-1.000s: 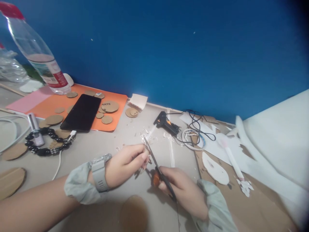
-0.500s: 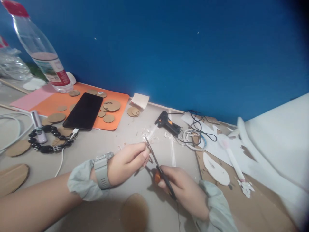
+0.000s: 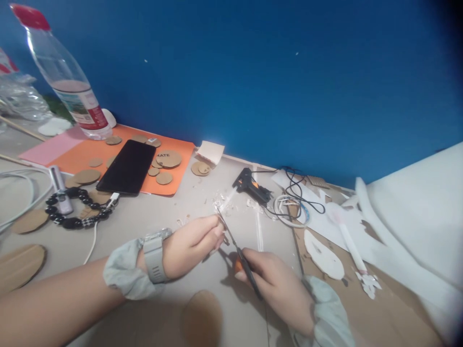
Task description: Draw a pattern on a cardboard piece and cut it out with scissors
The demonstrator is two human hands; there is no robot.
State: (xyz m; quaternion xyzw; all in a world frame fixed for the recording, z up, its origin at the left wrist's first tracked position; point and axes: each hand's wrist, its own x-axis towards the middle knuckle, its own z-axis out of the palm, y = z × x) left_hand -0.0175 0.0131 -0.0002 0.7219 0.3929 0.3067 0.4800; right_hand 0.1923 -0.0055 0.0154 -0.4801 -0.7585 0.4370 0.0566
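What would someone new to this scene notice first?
Probably the broad blue wall filling the upper part of the view. Next, near the middle, the right hand grips black scissors, their blades close to the left hand. At left, a red-capped bottle rises above an orange sheet.

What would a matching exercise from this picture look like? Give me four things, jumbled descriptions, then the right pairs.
Column one
1. Scissors
2. Watch
3. Phone
4. Bracelet

Column two
A. Lying partly over the orange sheet
B. Made of black beads
C. Gripped in the right hand
D. Around the wrist of the left hand

Right pairs: 1-C, 2-D, 3-A, 4-B
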